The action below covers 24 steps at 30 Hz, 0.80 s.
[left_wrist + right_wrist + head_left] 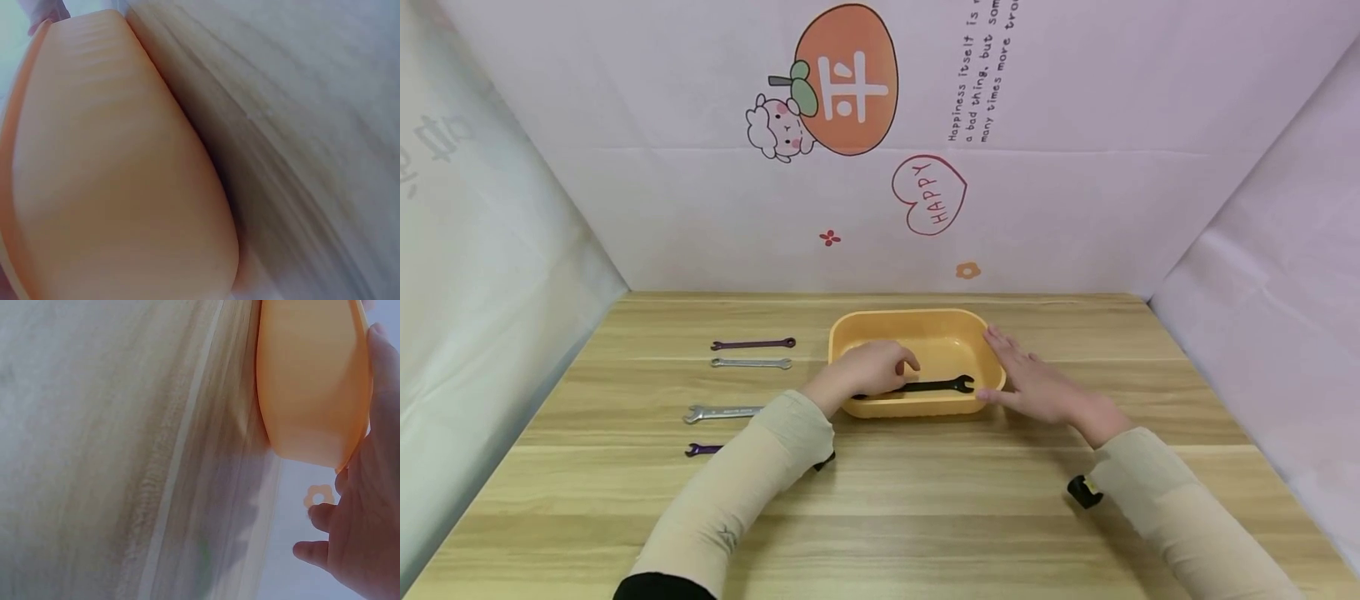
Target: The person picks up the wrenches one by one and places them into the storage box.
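A yellow plastic box point(917, 407) stands on the table, and a black open-ended wrench point(936, 386) lies along its near inner side. My left hand point(874, 367) reaches in over the near wall with its fingers curled down at the wrench's middle, gripping it; the fingertips are partly hidden. At the box's right end, my right hand point(1037, 387) rests against the rim, thumb at the near corner and fingers stretched along the side. The right wrist view shows that hand point(369, 506) with spread fingers beside the box wall point(312, 381). In the left wrist view, the box's outer wall point(119, 162) fills much of the frame.
Left of the box lie a thin purple wrench point(752, 343), a small silver wrench point(751, 363), a larger silver wrench point(722, 412) and another purple wrench point(702, 449). My left sleeve partly covers the last two. A printed white sheet point(700, 208) hangs behind the wooden table point(940, 517).
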Motion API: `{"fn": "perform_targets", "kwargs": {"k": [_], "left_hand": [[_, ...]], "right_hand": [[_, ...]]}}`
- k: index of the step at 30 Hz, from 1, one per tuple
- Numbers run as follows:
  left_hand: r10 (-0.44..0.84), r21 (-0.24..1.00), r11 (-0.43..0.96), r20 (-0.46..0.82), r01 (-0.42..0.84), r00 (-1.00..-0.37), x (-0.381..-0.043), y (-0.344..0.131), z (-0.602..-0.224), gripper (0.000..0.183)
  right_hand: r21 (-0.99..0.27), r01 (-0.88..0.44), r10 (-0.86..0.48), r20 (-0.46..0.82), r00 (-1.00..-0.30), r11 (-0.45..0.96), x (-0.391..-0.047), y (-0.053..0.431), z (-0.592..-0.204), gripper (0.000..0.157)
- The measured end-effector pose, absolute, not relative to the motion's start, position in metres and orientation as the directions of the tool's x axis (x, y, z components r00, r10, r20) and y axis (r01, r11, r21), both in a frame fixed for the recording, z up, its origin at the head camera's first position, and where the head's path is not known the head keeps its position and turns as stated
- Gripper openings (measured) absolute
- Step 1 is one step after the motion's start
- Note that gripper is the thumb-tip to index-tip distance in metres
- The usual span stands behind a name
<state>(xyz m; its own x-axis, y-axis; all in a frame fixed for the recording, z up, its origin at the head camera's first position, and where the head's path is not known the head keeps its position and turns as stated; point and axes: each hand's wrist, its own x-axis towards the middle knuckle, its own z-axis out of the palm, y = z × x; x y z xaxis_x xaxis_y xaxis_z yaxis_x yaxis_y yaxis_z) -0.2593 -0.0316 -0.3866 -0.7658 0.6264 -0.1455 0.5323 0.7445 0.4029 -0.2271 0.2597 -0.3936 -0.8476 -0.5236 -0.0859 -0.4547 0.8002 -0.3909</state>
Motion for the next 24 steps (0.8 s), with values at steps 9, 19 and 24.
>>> {"fn": "perform_targets", "kwargs": {"k": [9, 19, 24], "left_hand": [[0.633, 0.405, 0.721, -0.053, 0.563, -0.772, -0.255, -0.041, -0.385, 0.029], [0.676, 0.430, 0.646, 0.060, 0.630, -0.734, -0.247, -0.051, -0.368, 0.024], [0.669, 0.433, 0.635, 0.107, 0.640, -0.736, -0.245, -0.061, -0.361, 0.025]], "right_hand": [[-0.406, -0.441, -0.524, -0.116, -0.844, 0.800, -0.228, 0.261, -0.396, 0.099], [-0.406, -0.442, -0.520, -0.100, -0.848, 0.800, -0.228, 0.261, -0.394, 0.099], [-0.422, -0.441, -0.521, -0.093, -0.848, 0.792, -0.227, 0.262, -0.394, 0.099]]}}
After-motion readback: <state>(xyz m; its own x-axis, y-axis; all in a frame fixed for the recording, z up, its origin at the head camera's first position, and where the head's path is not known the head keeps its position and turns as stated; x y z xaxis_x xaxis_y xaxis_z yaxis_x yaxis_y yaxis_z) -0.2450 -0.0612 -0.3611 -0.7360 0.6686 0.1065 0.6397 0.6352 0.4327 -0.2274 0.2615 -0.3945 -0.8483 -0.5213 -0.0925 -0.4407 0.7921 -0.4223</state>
